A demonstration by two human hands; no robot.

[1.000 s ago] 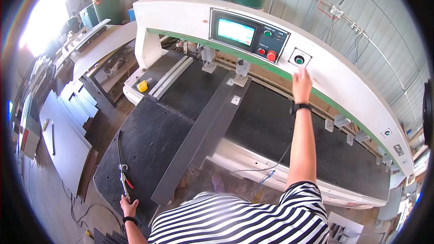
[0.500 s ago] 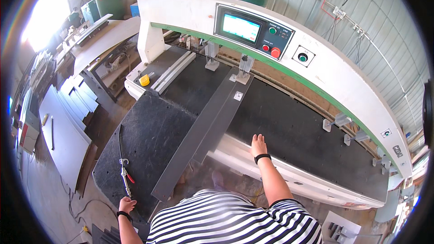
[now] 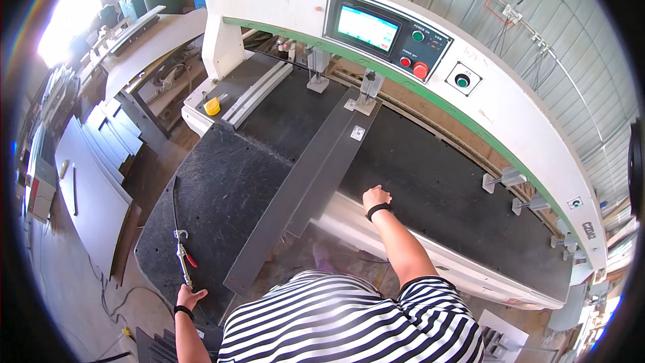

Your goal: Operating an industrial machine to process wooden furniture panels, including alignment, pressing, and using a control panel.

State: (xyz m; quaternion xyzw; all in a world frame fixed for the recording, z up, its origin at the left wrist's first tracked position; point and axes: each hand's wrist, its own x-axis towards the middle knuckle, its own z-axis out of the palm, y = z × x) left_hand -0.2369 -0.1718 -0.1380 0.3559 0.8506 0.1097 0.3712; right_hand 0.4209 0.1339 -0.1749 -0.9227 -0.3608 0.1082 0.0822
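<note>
— Where's your grip?

— My left hand [image 3: 190, 296] is closed around the air gun [image 3: 183, 260] at the desk [image 3: 222, 181] edge; my right hand [image 3: 375, 197] rests loosely curled, empty, beside the long dark panel [image 3: 306, 185].

— Risk?

— That panel overhangs; a nudge might tip it off.

Open black desk [image 3: 430, 188] beyond right hand [image 3: 376, 196]; long grey panel [image 3: 302, 188] blocked leftward, clamps [image 3: 368, 87] stood behind.
</note>
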